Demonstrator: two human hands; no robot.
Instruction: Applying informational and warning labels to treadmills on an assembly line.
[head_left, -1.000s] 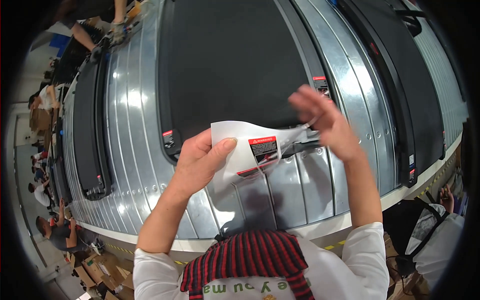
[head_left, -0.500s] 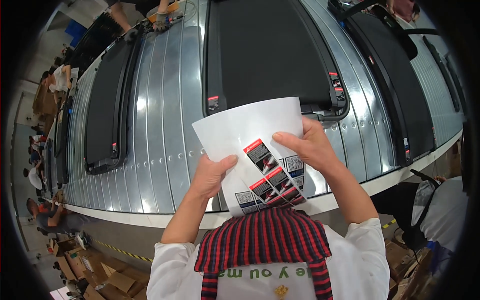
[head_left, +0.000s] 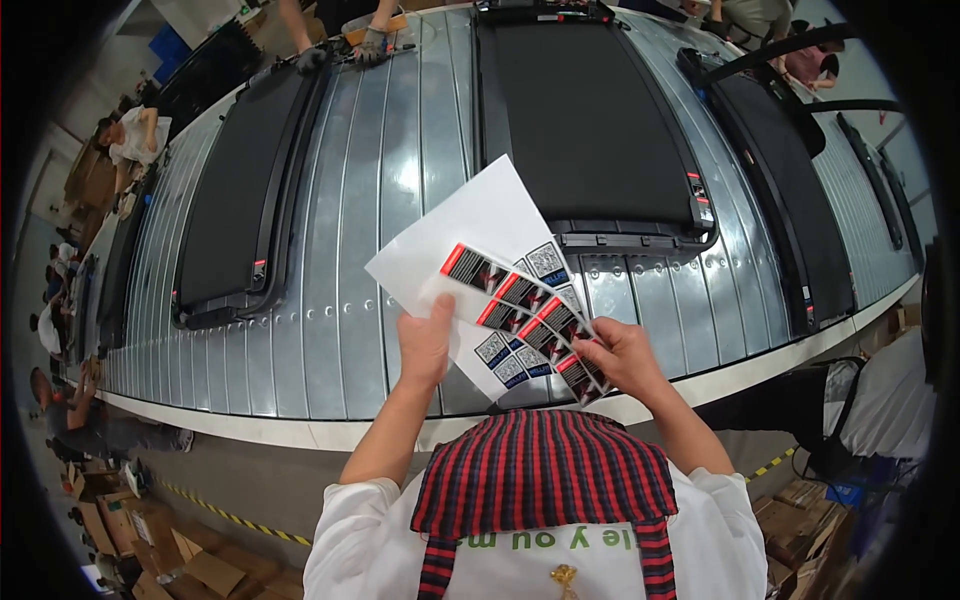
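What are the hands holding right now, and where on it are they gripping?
A white sticker sheet: the left hand pinches its lower left edge, and the right hand grips its lower right corner by the labels.

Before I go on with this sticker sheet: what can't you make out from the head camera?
- Sticker sheet: lower edge hidden behind both hands, head view.
- Left hand: fingers behind the sheet.
- Stickers: print too small.
- Right treadmill: far end cut off by the frame rim.
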